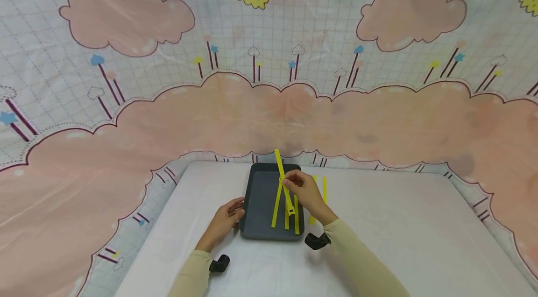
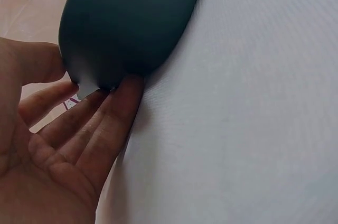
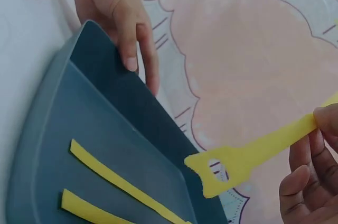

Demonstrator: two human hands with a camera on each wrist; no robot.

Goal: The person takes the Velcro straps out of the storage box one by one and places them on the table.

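Observation:
A dark grey rectangular tray (image 1: 259,203) lies on the white table. My left hand (image 1: 223,221) holds its left side, thumb at the rim and fingers against the outer wall. Above the tray, my right hand (image 1: 306,193) pinches a yellow hook-and-loop cable tie (image 1: 279,161) between thumb and fingers. That tie's wide slotted head (image 3: 240,167) points away from the fingers in the right wrist view. Several more yellow ties (image 1: 296,220) lie lengthwise in the tray, mostly toward its right side. From the left wrist view, the tray's outer wall (image 2: 127,18) hides its inside.
More yellow ties (image 1: 324,188) lie on the table just right of the tray, partly covered by the right hand. Black wrist cameras (image 1: 317,241) sit on both wrists. A patterned cloth (image 1: 294,115) with clouds hangs behind the table (image 1: 399,222).

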